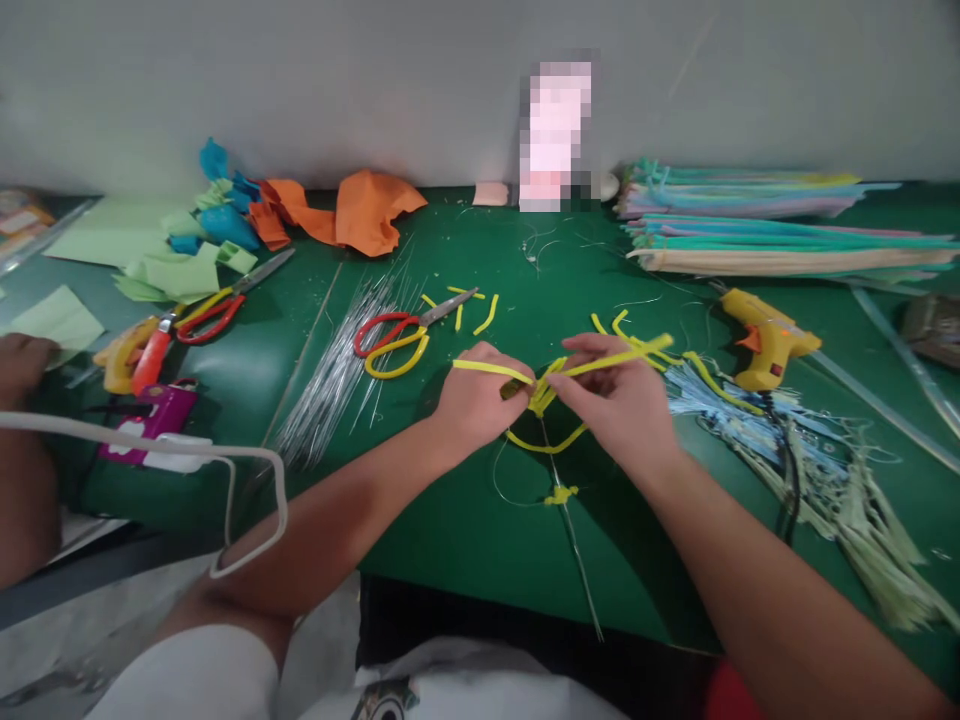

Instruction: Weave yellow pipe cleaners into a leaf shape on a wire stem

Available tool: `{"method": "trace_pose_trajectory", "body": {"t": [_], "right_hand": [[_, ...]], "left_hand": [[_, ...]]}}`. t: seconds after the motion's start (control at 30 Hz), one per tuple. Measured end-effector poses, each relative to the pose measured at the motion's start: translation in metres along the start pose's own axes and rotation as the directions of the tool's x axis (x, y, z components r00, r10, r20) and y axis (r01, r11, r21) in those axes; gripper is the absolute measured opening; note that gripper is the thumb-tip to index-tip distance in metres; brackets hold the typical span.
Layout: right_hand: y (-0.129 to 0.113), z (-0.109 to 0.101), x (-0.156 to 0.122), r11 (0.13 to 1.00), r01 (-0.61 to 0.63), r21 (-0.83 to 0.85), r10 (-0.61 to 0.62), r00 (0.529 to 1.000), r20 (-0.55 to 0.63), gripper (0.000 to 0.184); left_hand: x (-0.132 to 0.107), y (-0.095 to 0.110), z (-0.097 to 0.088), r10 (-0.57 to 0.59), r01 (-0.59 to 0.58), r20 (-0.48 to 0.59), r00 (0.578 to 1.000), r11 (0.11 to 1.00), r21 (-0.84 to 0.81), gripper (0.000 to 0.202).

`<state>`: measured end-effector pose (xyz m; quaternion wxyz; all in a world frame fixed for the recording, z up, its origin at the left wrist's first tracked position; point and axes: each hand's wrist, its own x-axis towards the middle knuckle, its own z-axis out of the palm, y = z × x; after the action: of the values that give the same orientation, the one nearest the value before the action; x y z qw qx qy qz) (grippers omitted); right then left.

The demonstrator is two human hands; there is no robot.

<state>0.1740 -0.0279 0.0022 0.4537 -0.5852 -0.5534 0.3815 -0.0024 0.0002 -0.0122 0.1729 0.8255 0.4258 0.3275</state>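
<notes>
Both hands meet over the green table around a yellow pipe-cleaner piece (546, 400) bound to a thin wire stem (574, 545). My left hand (484, 395) is pinched on yellow strips at the left of the stem's top. A yellow strip (626, 355) runs through the closed fingers of my right hand (619, 395). Lower on the stem sits a small yellow knot (560, 495); its end points toward the table's front edge. Scissors (394, 340) with red and yellow handles lie beyond my left hand, beside short yellow cuttings (486, 315). The fingertips partly hide the join.
Silver wires (337, 370) lie left of my hands. At right are a yellow glue gun (769, 340), bundled pipe cleaners (780, 250) and blue-green tassels (787, 450). Crepe paper (375, 210) and another pair of scissors (214, 315) lie at left, near another person's hand (26, 365).
</notes>
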Motion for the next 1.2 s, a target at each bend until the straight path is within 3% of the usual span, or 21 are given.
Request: {"method": "trace_pose_trajectory", "body": {"t": [0.07,0.13,0.33,0.43,0.7,0.97,1.1,1.2], "right_hand": [[0.004,0.005,0.002,0.999,-0.045,-0.008,0.045,0.993,0.113,0.043],[0.009,0.008,0.005,0.996,-0.075,-0.04,0.082,0.977,0.196,0.03],[0.014,0.002,0.01,0.986,-0.165,-0.024,0.166,0.953,0.253,0.014],[0.011,-0.001,0.011,0.988,-0.072,-0.134,0.106,0.956,0.275,0.005],[0.009,0.001,0.011,0.956,0.046,-0.289,0.035,0.962,0.271,0.017],[0.02,0.002,0.007,0.83,0.31,-0.464,-0.181,0.936,0.302,0.025],[0.022,0.001,0.008,0.795,0.369,-0.482,-0.209,0.912,0.353,0.021],[0.018,0.001,0.007,0.8,0.369,-0.473,-0.206,0.91,0.36,0.021]], "left_hand": [[-0.001,0.0,0.003,0.016,-0.017,0.062,0.998,1.0,0.01,0.011],[-0.002,0.0,0.004,0.02,-0.021,0.109,0.994,1.0,0.008,0.01],[-0.001,-0.001,0.0,-0.029,0.052,0.176,0.984,0.99,-0.131,0.009],[-0.002,-0.003,-0.001,-0.041,0.076,0.175,0.984,0.977,-0.198,0.008],[-0.002,-0.006,-0.003,-0.107,0.144,0.195,0.975,0.972,-0.187,0.009],[-0.003,-0.006,0.0,-0.048,0.072,0.125,0.991,0.978,-0.194,0.009],[-0.003,-0.005,0.0,-0.038,0.05,0.105,0.994,0.993,-0.112,0.01],[-0.003,-0.005,-0.001,-0.094,0.098,0.096,0.991,0.995,-0.036,0.009]]}}
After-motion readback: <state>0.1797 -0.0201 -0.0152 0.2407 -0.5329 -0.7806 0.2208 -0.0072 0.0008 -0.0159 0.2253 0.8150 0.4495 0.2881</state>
